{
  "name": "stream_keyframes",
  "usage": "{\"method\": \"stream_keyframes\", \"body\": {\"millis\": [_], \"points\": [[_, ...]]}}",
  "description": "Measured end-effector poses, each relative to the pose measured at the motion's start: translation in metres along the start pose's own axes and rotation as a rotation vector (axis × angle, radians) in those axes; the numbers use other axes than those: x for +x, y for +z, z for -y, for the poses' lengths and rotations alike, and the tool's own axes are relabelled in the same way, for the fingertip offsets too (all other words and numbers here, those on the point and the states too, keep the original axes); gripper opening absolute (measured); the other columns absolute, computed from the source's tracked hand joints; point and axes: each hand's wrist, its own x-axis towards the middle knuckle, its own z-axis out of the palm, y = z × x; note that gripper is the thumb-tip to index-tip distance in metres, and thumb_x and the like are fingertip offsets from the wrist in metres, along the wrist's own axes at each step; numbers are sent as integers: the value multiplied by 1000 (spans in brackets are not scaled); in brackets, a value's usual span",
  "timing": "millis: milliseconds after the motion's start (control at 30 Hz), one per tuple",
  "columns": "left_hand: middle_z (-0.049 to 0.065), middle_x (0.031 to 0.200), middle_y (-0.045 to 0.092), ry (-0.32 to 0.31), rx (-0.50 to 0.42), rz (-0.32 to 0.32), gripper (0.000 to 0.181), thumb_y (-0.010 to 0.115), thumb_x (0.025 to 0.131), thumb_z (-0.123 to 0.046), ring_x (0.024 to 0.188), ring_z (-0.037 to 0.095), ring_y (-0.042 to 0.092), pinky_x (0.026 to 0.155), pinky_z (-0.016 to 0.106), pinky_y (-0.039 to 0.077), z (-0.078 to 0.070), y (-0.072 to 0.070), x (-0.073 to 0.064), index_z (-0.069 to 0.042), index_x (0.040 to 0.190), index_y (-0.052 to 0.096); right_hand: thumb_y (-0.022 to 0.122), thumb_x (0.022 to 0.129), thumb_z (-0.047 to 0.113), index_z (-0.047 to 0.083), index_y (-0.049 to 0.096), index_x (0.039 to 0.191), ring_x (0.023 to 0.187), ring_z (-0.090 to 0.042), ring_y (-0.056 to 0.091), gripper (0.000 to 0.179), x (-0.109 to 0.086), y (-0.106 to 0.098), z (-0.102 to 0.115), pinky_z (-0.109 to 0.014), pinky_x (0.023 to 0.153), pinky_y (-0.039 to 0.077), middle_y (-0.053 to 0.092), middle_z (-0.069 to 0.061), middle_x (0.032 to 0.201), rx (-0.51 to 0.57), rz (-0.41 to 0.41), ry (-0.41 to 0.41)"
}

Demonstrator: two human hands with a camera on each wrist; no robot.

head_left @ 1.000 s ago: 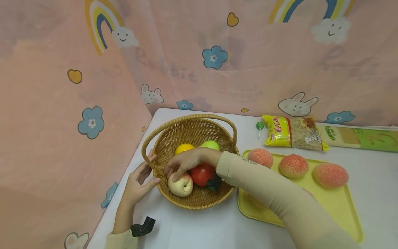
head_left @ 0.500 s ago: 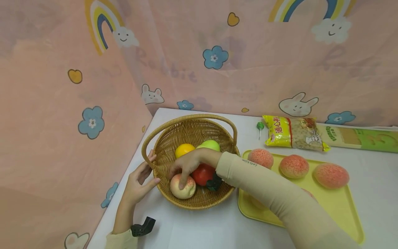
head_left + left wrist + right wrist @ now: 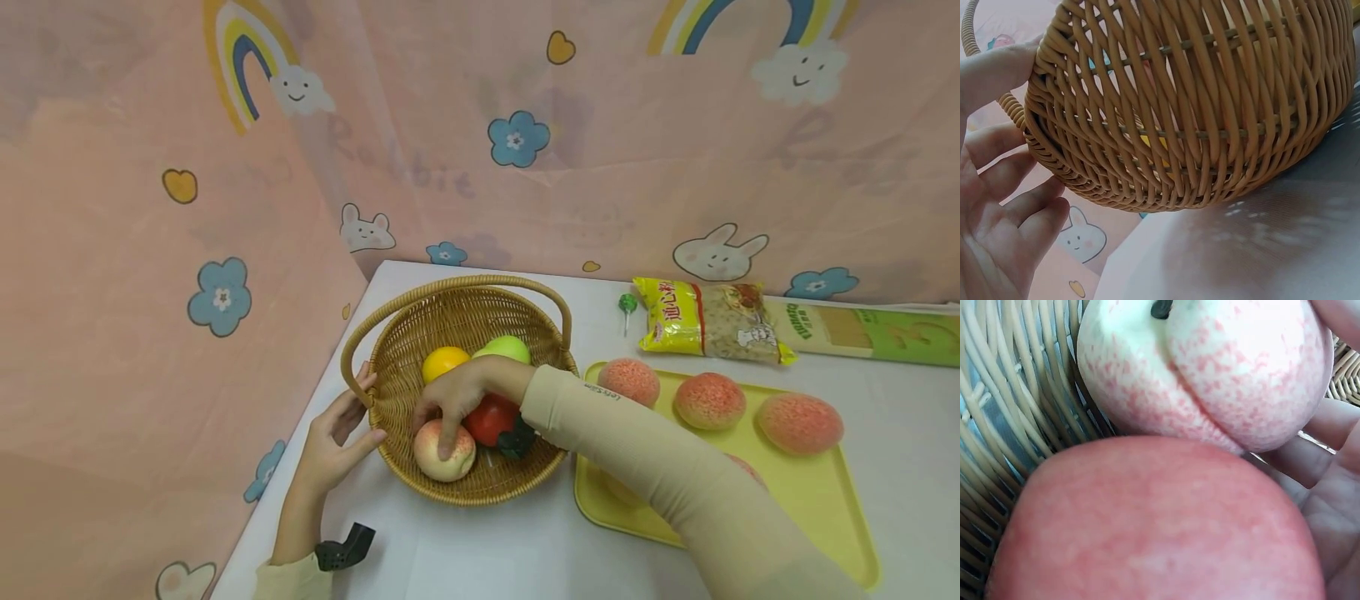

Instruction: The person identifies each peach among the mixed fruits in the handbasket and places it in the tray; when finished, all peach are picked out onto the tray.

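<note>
A wicker basket [image 3: 480, 492] with a hoop handle stands on the white table. My right hand [image 3: 459, 393] reaches inside it and grips a pale, pink-speckled peach [image 3: 442, 465], thumb on top and fingers around the far side. In the right wrist view the peach [image 3: 1210, 375] sits against the hand, behind a smooth red fruit [image 3: 1160, 519]. That red fruit [image 3: 491, 419], a yellow fruit [image 3: 445, 362] and a green fruit [image 3: 507, 347] lie beside it. My left hand [image 3: 333, 442] rests on the basket's left rim, thumb and fingers spread at the handle's base, as the left wrist view shows.
Right of the basket lies a yellow tray [image 3: 810, 517] with several pink speckled fruits [image 3: 709, 400]. A green lollipop [image 3: 627, 305], a yellow snack bag [image 3: 712, 321] and a long green package [image 3: 870, 333] are behind it. Patterned pink cloth walls stand at the left and back.
My right hand has closed around the peach and turned it, shifting it slightly right and toward me inside the basket. The left hand stays on the rim.
</note>
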Motion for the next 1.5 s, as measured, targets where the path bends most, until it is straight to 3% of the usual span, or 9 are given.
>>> {"method": "stream_keyframes", "body": {"millis": [467,800,1000,1100,1300,1500], "points": [[17,155,25,-15,-7,3,71,67,75,15,138,16,36,108,20,36,-2,2,0,3,141,40,82,73,29,10,54,133,109,-6,54,69,-19,-5,10,-19,92,46,58,2,127,-24,-154,-82],[18,155,23,-23,-13,3,71,66,76,14,138,14,36,108,20,35,-4,2,0,4,141,39,82,70,28,17,59,124,106,-11,55,59,-43,-6,13,-23,85,51,58,7,119,-20,-339,-105],[15,155,24,-31,-18,-1,71,66,77,14,138,19,37,108,20,35,-4,2,-1,5,141,38,82,70,28,21,56,125,113,-11,53,61,-64,-6,17,-25,93,49,54,9,126,32,-409,-130],[15,155,24,-39,-15,-2,71,66,76,14,138,20,37,108,19,35,-4,3,0,5,141,38,82,70,31,22,55,126,115,-7,51,62,-76,-6,17,-25,97,46,53,11,126,0,-440,-171],[21,154,23,-43,-15,-4,71,66,76,14,138,16,37,108,19,35,-6,3,0,4,141,38,84,71,27,12,48,134,120,-9,49,73,-100,5,20,-24,99,46,51,5,131,7,-510,-261],[19,154,24,-52,-4,-10,71,66,76,14,137,15,38,107,18,36,-7,3,0,4,141,40,85,67,27,9,47,136,121,-15,50,81,-122,28,23,-32,99,49,51,-1,136,-70,-693,-235]]}}
